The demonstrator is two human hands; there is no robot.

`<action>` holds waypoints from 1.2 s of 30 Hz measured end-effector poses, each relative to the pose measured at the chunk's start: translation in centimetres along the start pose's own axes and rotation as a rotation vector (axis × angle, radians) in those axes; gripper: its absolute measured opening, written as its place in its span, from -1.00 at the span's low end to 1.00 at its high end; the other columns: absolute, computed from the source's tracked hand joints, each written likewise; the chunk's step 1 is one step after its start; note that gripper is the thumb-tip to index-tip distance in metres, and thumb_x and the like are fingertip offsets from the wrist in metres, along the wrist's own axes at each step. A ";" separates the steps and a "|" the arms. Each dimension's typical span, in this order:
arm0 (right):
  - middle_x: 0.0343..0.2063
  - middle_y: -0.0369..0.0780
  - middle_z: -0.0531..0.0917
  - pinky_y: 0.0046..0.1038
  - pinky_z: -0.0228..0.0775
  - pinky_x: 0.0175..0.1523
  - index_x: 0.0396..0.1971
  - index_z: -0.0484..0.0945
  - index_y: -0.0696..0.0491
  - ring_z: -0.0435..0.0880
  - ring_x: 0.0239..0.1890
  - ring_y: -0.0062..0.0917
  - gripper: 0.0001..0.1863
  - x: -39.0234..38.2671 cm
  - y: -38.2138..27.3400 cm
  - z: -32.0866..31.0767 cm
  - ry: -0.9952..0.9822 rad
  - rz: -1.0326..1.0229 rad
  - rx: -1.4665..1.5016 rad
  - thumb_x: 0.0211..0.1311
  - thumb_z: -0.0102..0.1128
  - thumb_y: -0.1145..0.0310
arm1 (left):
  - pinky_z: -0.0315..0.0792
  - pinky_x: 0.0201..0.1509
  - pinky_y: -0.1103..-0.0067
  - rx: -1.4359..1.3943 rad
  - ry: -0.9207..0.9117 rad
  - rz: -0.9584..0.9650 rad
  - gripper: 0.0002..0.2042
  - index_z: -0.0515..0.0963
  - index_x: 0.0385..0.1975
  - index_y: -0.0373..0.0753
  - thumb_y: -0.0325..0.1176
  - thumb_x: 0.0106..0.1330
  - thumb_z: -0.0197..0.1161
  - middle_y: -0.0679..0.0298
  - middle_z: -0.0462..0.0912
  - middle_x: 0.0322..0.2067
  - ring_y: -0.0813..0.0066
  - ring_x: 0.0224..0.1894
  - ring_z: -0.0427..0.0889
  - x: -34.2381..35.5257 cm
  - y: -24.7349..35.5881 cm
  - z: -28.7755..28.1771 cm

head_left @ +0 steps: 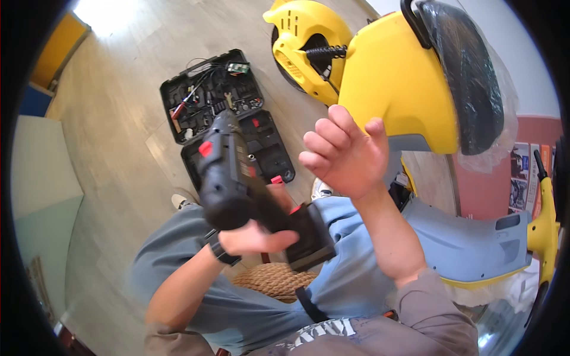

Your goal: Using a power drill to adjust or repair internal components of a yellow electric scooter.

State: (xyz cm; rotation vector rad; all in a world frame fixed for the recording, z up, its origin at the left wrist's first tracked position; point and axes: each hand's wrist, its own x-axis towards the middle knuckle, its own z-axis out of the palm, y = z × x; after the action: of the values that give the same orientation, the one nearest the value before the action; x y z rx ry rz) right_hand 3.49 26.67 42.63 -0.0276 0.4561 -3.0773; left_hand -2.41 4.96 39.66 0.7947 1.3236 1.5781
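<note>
My left hand [258, 236] is wrapped around the handle of a black cordless drill [228, 178] with red buttons. Its chuck points away from me, over a tool case, and its block-shaped battery [309, 237] sticks out to the right. I cannot tell whether a bit sits in the chuck. My right hand [350, 153] is raised to the right of the drill, touching nothing. Its fingers are loosely bent with the thumb apart, and nothing shows in the palm. The black tool case [270, 127] lies unfolded on the floor, partly hidden behind the drill.
Inside the case are a red-handled screwdriver [181, 110], a small green circuit board [237, 68] and loose small parts. To the right stands a yellow scooter-like vehicle [398, 77] with a plastic-wrapped black seat [466, 77]. A blue-grey body panel [469, 243] lies near my right arm.
</note>
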 end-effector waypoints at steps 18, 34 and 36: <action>-0.68 -0.43 0.09 -0.51 -0.02 -0.34 -0.64 0.11 -0.10 0.07 -0.53 -0.63 -0.64 1.2 5.0 -0.2 -0.036 0.080 0.148 0.18 0.09 0.18 | 0.56 -0.17 0.37 -1.100 0.465 -0.333 -0.58 0.41 -0.49 -0.22 0.09 0.22 0.08 0.23 0.48 -0.36 0.32 -0.30 0.59 -4.7 -4.1 -1.1; -0.67 -0.43 0.14 -0.50 0.03 -0.39 -0.56 0.12 -0.10 0.10 -0.55 -0.65 -0.70 4.8 6.6 -0.1 -0.067 0.139 0.125 0.15 0.03 0.56 | 0.57 -0.24 0.46 -0.752 0.371 -0.889 -0.68 0.49 -0.41 -0.33 -0.13 0.26 0.11 0.18 0.58 -0.51 0.37 -0.46 0.65 -5.9 -5.7 2.3; -0.71 -0.47 0.08 -0.52 -0.03 -0.40 -0.55 0.10 -0.15 0.06 -0.58 -0.66 -0.68 4.3 6.6 -0.2 0.082 0.199 -0.001 0.26 -0.01 0.54 | 0.53 -0.30 0.53 -0.679 0.280 -1.009 -0.70 0.50 -0.42 -0.31 -0.13 0.25 0.17 0.25 0.57 -0.52 0.46 -0.46 0.64 -5.2 -4.0 2.5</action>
State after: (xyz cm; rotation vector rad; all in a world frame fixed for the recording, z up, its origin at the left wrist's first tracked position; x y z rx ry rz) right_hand -0.62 20.25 40.61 0.1355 0.4355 -2.8903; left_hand 2.78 1.31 36.66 -0.4879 0.9859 1.1532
